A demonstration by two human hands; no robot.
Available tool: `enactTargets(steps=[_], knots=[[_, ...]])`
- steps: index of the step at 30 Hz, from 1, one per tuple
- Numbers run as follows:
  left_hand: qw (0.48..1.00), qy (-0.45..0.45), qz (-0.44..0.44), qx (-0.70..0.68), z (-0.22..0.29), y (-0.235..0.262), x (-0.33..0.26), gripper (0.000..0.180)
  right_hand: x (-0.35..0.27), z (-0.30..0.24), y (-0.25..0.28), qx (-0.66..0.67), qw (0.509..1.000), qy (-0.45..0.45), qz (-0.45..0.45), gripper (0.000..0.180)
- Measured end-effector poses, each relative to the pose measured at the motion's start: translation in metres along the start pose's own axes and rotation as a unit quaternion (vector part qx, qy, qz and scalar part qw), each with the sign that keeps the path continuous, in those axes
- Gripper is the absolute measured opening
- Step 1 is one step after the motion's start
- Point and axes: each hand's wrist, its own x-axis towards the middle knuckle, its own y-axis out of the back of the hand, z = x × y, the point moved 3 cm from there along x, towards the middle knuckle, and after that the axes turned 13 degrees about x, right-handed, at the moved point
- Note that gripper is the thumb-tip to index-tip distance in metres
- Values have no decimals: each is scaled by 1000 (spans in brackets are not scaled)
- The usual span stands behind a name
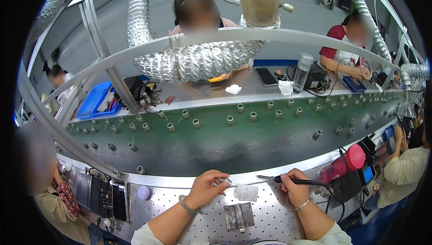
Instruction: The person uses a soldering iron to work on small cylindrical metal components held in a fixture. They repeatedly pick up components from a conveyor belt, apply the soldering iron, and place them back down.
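My left hand [208,188] is closed around a small metal cylinder [227,181], whose end peeks out by the fingertips. In my right hand [295,186] is a soldering iron [280,179], its tip pointing left toward the cylinder but apart from it. A folded white cloth [246,192] lies on the perforated metal bench [189,227] between my hands. Nearer to me sits a metal fixture block [239,216] with a small cylindrical part at its front edge.
Beyond my bench runs a green conveyor belt [202,150] bearing several upright metal cylinders [230,120]. A pink bottle [344,161] and a black box stand at right; a purple round lid [143,193] lies at left. Co-workers sit across and on both sides. Foil ducts [198,60] hang above.
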Motion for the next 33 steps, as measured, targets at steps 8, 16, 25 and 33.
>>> enactTargets(steps=[8, 16, 25, 33], knots=[[1000, -5, -10, -6, -2, -4, 4, 24, -2, -2, 3, 5, 1000, 0, 2, 13], [1000, 8, -7, 6, -1, 0, 3, 24, -1, -3, 0, -12, 1000, 3, -2, 15], [1000, 19, -7, -4, 1, -3, 4, 25, -1, -6, 4, -6, 1000, -19, -1, 13], [999, 34, 0, 20, 2, -8, 3, 26, -4, -9, 9, -16, 999, -34, -8, 14]])
